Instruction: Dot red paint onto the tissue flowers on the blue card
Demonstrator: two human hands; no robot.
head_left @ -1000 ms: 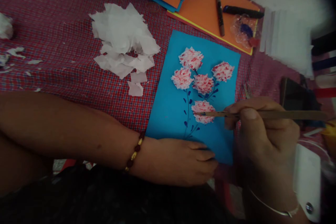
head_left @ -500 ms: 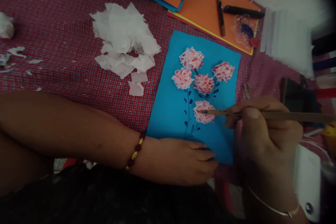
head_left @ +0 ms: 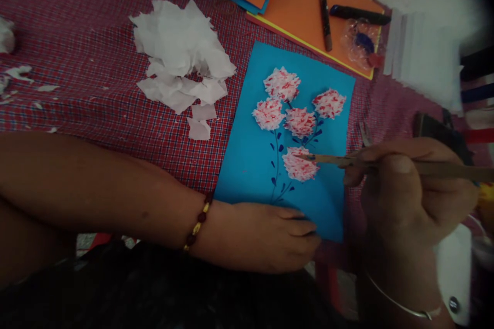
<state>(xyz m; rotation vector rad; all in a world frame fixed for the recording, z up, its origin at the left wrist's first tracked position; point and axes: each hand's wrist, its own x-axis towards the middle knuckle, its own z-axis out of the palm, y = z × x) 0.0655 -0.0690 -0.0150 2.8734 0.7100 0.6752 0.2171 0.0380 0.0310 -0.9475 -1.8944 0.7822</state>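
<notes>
A blue card lies on the checked cloth, with several fluffy white paper flowers tipped in red and dark blue drawn stems and leaves. My left hand rests flat across the card's lower edge, fingers stretched and holding nothing. Pinched in my right hand is a slim wooden paintbrush, pointing left. Its tip meets the upper part of the lowest flower; fine contact is hard to make out.
Torn white paper pieces are heaped left of the card. Behind it, an orange sheet carries a brown crayon-like stick, a dark pen and a clear palette. White paper strips lie right.
My right hand has shifted right and slightly up, drawing the brush tip from the lowest flower's left side toward its upper middle. My left hand stays in place on the card.
</notes>
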